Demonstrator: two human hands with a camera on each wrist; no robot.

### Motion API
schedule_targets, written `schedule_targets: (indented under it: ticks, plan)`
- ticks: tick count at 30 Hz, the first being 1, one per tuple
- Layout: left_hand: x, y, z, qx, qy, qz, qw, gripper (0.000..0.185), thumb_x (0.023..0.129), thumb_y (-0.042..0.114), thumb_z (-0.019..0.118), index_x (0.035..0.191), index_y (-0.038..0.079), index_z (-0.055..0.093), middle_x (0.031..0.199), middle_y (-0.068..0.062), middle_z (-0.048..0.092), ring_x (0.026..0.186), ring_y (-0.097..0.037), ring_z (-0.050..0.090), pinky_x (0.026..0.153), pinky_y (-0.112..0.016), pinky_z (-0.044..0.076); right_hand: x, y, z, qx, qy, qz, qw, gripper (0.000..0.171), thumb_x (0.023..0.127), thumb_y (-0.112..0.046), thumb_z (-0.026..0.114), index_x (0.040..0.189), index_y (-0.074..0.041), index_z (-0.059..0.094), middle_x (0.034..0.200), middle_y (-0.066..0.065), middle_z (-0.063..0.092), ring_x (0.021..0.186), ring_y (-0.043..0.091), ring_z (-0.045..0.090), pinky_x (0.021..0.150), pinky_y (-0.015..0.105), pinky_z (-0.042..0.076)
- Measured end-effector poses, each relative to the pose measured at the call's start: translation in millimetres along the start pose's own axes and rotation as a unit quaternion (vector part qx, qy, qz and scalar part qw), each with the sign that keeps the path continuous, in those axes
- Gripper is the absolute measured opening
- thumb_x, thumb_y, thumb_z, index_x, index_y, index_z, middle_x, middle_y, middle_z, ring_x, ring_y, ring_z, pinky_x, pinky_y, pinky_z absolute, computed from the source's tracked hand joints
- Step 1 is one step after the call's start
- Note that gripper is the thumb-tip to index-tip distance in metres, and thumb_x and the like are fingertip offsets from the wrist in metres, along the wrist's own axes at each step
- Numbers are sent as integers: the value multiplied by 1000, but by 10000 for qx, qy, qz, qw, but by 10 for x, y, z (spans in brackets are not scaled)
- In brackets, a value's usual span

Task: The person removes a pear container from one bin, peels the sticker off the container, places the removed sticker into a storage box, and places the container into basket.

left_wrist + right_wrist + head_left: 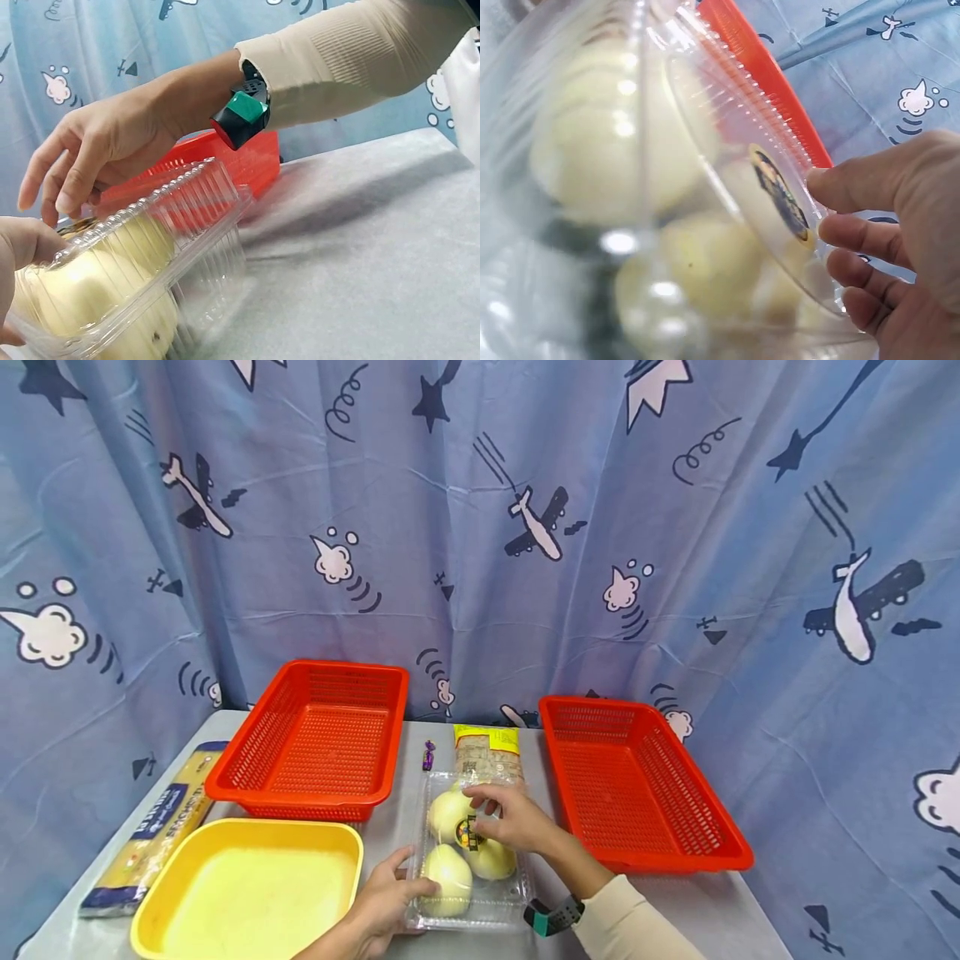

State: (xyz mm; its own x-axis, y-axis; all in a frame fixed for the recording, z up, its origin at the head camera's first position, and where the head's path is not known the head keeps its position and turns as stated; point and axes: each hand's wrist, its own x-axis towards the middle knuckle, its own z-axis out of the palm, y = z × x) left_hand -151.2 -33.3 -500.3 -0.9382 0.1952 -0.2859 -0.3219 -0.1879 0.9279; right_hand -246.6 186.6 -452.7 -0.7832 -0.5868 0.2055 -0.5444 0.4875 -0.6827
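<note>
1. Two red baskets, the left basket (315, 743) and the right basket (637, 781), flank the clear clamshell box (472, 852), leaving a narrow lane of bare desk (408, 752) between them.
2. A yellow tub (247, 885) crowds the box's left side.
3. A snack bag (487, 752) lies just behind the box.
4. Bare desk lies free at the front right.

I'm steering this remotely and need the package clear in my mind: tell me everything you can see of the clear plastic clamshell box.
The clear plastic clamshell box is transparent and ribbed, with a round dark-and-yellow sticker on its lid. It lies flat on the grey table between the yellow tub and the right red basket, holding three pale round fruits. The left hand grips its near left corner; the right hand rests on the lid, fingers at the sticker.
</note>
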Motion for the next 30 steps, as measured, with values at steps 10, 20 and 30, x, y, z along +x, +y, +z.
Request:
schedule_targets:
  ticks: [10, 20, 30]
  plan:
    - [7, 6, -11, 93, 59, 12, 9999, 86, 79, 3, 68, 148, -7, 17, 117, -27, 39, 91, -31, 53, 60, -51, 53, 23, -78, 37, -357, -16, 261, 9990, 39, 83, -7, 73, 121, 1, 64, 95, 5, 64, 84, 21, 58, 73, 31, 51]
    - [11, -10, -10, 112, 79, -54, 9999, 86, 80, 4, 68, 148, -8, 17, 119, -29, 39, 92, -31, 54, 61, -51, 54, 31, -115, 37, -508, 19, 301, 9983, 33, 82, -8, 73, 113, 2, 67, 89, 2, 64, 80, 20, 58, 71, 37, 51]
    - [10, -19, -3, 116, 103, -7, 9999, 86, 80, 4, 68, 148, -8, 17, 118, -28, 40, 90, -30, 54, 61, -50, 54, 88, -135, 57, -1007, -48, 499, 9936, 26, 81, -15, 75, 105, -4, 71, 86, 0, 63, 80, 20, 57, 71, 36, 44]
